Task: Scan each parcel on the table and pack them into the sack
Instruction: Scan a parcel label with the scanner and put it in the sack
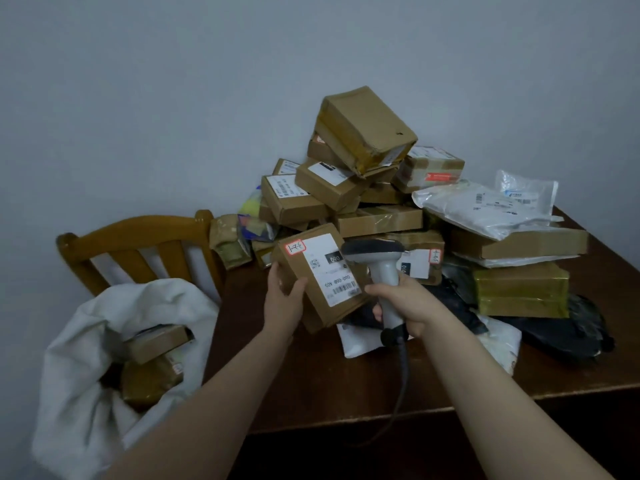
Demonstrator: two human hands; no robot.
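Gripping a small brown cardboard parcel with a white shipping label (322, 275), the left hand (284, 299) is wrapping its thumb and fingers round the box's near left corner and is holding it tilted above the dark brown wooden table (346, 375). Just to the right of it, the right hand (405, 303) is clasping the handle of a grey handheld barcode scanner (384, 275), whose dark head is pointing away at the parcel's far right corner; its black cable is hanging below that hand. Beyond both hands, a heap of brown boxes and white and black mailer bags (363, 188) is lying on the table. Below and to the left of the left hand, a white cloth sack (86, 341) is gaping open, with brown parcels lying inside, in front of a wooden slatted chair (138, 244).
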